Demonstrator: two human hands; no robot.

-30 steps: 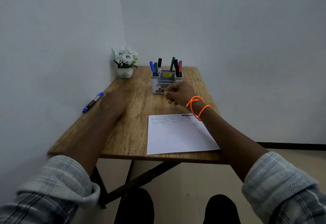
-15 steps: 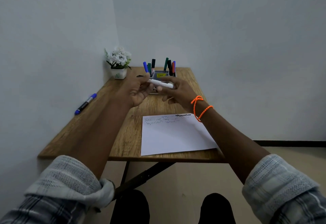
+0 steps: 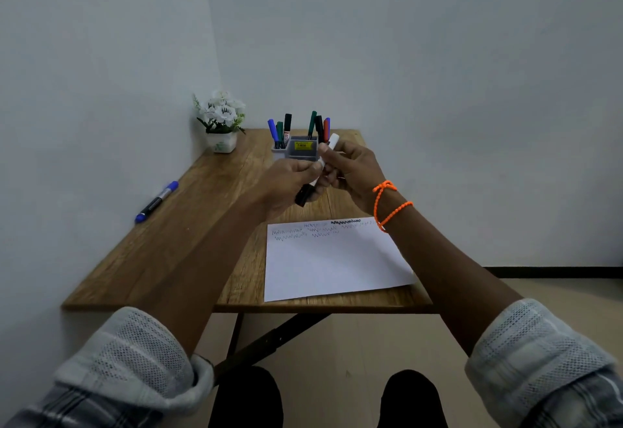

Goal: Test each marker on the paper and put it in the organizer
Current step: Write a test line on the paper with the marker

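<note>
Marker in hand: a slim round marker (image 3: 320, 167) with a smooth white barrel and a black cap at its lower end, held in the air above the bench, in front of the organizer and beyond the paper.
Long axis: tilted, white end up and away toward the organizer, black end down and toward the person's left.
Left hand (image 3: 286, 179): fingers curled round the lower part of the barrel near the black cap; the grip is closed on the marker.
Right hand (image 3: 352, 171): fingers and thumb pinch the upper white part; this grip too is closed on the marker. Two knotted orange cords circle the wrist.
Organizer (image 3: 301, 149): a small boxy grey and white plastic holder with a yellow label, at the far middle of the bench; markers capped in blue, green, black and red stand upright in its compartments.
Paper (image 3: 333, 265): a flat white rectangular sheet at the near right of the bench, with rows of thin zigzag scribbles along its far edge and one darker, thicker zigzag.
Blue marker (image 3: 156, 201): dark barrel, blue cap, lying flat near the left edge, its long axis running diagonally away.
Bench (image 3: 161, 259): wood-grain top, matt, on dark metal legs.
Flower pot (image 3: 222, 124): white flowers in a small white pot at the far left corner.
</note>
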